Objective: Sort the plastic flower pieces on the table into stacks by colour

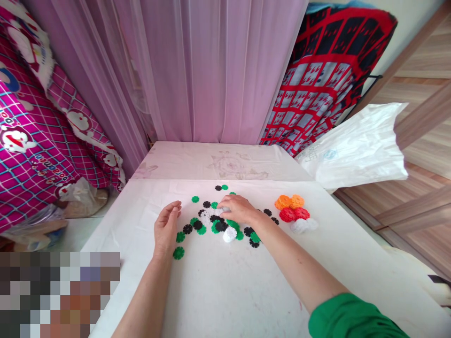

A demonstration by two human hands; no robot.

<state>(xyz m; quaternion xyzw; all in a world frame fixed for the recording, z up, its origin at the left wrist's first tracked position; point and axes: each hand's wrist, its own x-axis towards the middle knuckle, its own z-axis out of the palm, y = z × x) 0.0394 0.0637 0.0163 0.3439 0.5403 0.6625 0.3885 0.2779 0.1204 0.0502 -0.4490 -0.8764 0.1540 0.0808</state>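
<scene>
Small notched plastic discs in green, black and white lie in a loose spread on the white table. My right hand [237, 209] reaches into the middle of them, its fingertips closed on a white notched disc [219, 212]. At the left edge of the spread is my left hand [167, 227], held with curled fingers close to the thumb; whatever is in it, if anything, is hidden. Beside that hand lie a green disc [178, 253] and a black disc [188, 229]. A small stack of white discs [229, 234] sits just in front of my right hand.
On the right of the table are grouped orange discs [283, 202], red discs [289, 214] and white discs [299, 226]. A white plastic bag [362, 145] hangs over the table's right edge. Behind the table [225, 291] hangs a purple curtain [225, 70].
</scene>
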